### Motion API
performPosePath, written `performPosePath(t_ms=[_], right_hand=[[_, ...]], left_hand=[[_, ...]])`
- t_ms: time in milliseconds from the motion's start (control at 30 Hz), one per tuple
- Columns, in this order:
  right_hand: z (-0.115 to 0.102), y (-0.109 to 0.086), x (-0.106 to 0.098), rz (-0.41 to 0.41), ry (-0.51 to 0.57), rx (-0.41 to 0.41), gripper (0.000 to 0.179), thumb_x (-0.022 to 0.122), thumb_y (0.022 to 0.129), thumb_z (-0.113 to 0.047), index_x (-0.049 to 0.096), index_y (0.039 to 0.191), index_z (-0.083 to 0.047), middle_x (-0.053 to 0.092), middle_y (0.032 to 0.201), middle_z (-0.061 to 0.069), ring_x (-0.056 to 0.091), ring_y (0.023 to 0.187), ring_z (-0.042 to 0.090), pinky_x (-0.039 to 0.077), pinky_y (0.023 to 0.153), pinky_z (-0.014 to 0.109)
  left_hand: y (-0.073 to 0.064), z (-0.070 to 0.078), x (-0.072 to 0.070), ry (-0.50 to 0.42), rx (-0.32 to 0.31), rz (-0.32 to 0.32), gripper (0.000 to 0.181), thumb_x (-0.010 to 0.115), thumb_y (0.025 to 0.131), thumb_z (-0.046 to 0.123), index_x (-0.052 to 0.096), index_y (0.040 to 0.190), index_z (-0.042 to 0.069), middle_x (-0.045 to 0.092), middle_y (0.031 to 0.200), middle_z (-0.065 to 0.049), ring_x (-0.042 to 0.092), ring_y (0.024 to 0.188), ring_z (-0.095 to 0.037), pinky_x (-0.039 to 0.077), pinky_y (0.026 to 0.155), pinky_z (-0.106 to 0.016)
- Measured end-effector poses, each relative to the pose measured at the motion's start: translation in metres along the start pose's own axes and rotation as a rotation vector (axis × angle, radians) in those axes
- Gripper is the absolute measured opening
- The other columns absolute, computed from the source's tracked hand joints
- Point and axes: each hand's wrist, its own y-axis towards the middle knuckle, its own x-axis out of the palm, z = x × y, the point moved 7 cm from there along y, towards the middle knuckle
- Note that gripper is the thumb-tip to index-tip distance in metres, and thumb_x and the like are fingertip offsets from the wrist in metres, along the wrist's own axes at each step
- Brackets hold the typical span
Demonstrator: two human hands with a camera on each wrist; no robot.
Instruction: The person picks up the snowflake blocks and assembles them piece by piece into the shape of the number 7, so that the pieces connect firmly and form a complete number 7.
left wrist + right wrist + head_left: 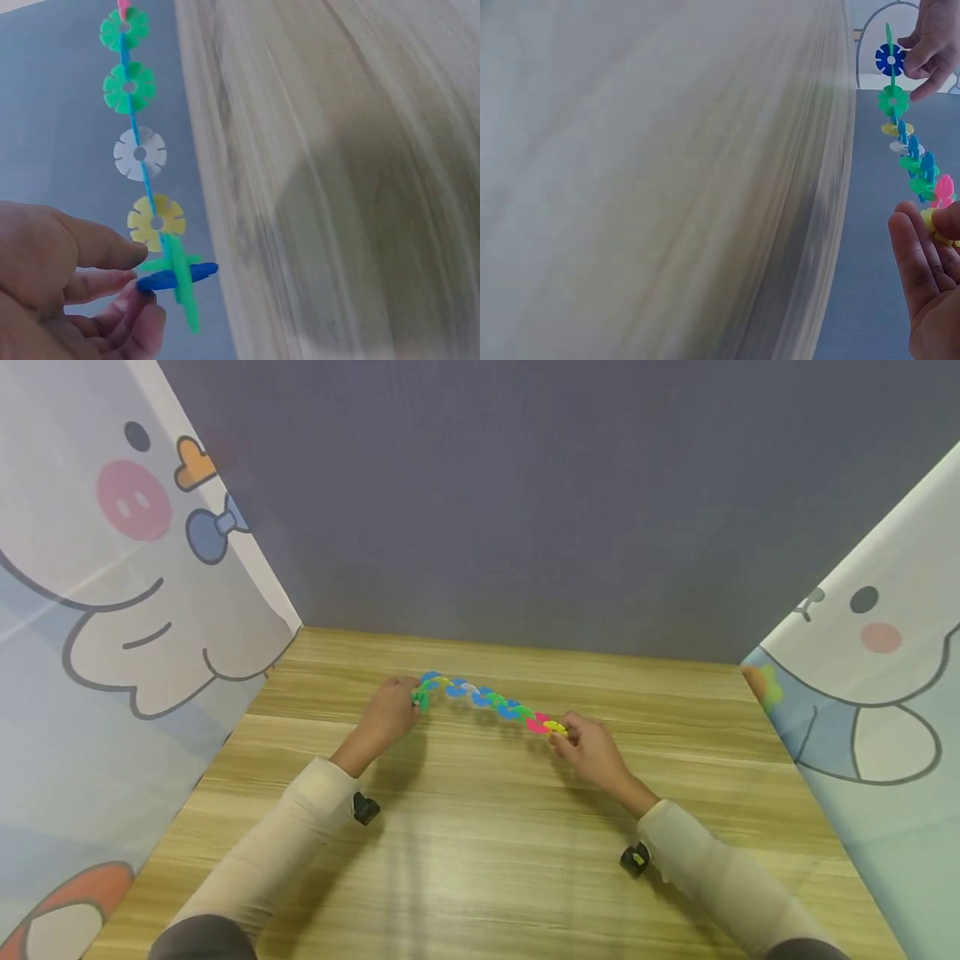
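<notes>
A chain of interlocking plastic snowflake discs (482, 696) stretches between both hands above the table. Its notched discs are green, blue, yellow, white and pink. At one end, my left hand (393, 708) pinches the chain by a blue disc (161, 280) that crosses green ones. The yellow disc (555, 727) at the other end is held between thumb and fingers of my right hand (596, 749), beside a pink disc (943, 190). In the left wrist view a yellow disc (156, 223), a white disc (140, 154) and green discs lead away from the left fingers.
Under the hands lies a wood-grain table (480, 835). A dark grey panel (480, 510) stands along its far edge. Cartoon-printed sheets, the left one (90, 568) and the right one (885, 693), border the sides. Small black devices (365, 808) sit at the wrists.
</notes>
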Motion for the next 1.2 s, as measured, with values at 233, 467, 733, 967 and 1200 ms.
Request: performPosePath(t_ms=[233,467,733,967,1200], right_hand=[[0.001,-0.006,-0.004,0.035,0.013,-0.017,0.009,0.073,0.093,-0.008,0.067,0.097,-0.003,0.079,0.084,0.013,0.076,0.068,0.02,0.052,0.049,0.017],[0.002,-0.009,-0.005,0.034,0.029,-0.025,0.011,0.073,0.094,-0.009,0.068,0.1,-0.002,0.078,0.082,0.012,0.076,0.068,0.02,0.053,0.05,0.017],[0.01,-0.01,-0.009,0.006,0.026,0.04,0.01,0.071,0.096,-0.012,0.068,0.101,-0.005,0.078,0.081,0.01,0.075,0.067,0.015,0.049,0.044,0.02],[0.011,-0.016,-0.01,-0.002,0.063,0.02,0.007,0.073,0.093,-0.008,0.069,0.098,-0.004,0.077,0.079,0.011,0.074,0.066,0.014,0.052,0.048,0.019],[-0.001,-0.027,-0.009,-0.028,-0.006,-0.033,0.013,0.077,0.089,-0.006,0.069,0.098,-0.005,0.076,0.081,0.004,0.067,0.066,0.005,0.055,0.058,0.022]], left_hand=[[0.009,-0.001,0.009,-0.048,-0.01,-0.053,0.053,0.054,0.097,-0.007,0.046,0.149,-0.001,0.062,0.133,-0.029,0.065,0.1,-0.034,0.06,0.066,-0.028],[0.017,-0.006,0.012,-0.032,-0.016,-0.066,0.047,0.044,0.101,-0.007,0.051,0.147,0.001,0.067,0.13,-0.025,0.065,0.102,-0.032,0.059,0.076,-0.033],[0.019,-0.002,0.007,-0.014,0.16,-0.002,0.043,0.049,0.1,-0.009,0.055,0.142,-0.004,0.062,0.138,-0.024,0.05,0.055,-0.014,0.052,0.055,-0.023],[0.027,-0.009,0.011,-0.089,0.181,-0.063,0.053,0.057,0.096,-0.009,0.053,0.147,0.003,0.07,0.086,-0.016,0.038,0.054,-0.008,0.04,0.052,-0.02],[0.044,-0.006,0.014,-0.008,0.233,-0.059,0.051,0.055,0.099,-0.007,0.054,0.147,0.008,0.067,0.095,-0.021,0.046,0.064,-0.015,0.043,0.057,-0.024]])
